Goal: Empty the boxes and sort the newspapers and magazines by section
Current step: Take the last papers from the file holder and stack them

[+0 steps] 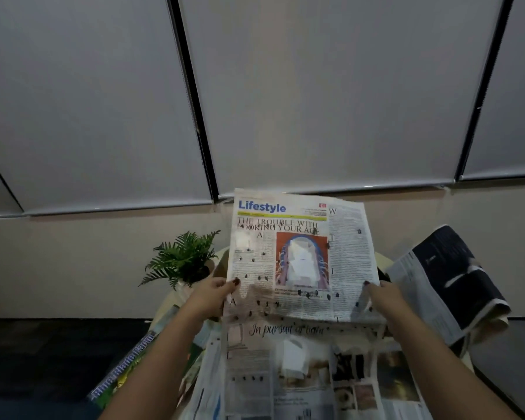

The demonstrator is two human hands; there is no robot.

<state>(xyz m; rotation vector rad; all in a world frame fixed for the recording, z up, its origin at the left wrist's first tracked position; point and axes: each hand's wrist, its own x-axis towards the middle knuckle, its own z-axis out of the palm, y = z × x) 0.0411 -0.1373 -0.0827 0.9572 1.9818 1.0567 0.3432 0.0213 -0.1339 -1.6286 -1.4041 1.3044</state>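
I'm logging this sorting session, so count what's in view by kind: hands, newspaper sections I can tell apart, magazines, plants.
Hands: 2, left hand and right hand, both holding the Lifestyle section
Newspaper sections: 3, Lifestyle, pile beneath, dark-page paper
Magazines: 1
Plants: 1
Total: 7

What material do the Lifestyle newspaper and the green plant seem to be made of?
Lifestyle newspaper: thin matte newsprint, as it looks; it sags and creases between the left hand and right hand.
Green plant: fern-like fronds, stiff and evenly coloured, perhaps plastic; the picture cannot settle whether it is real.
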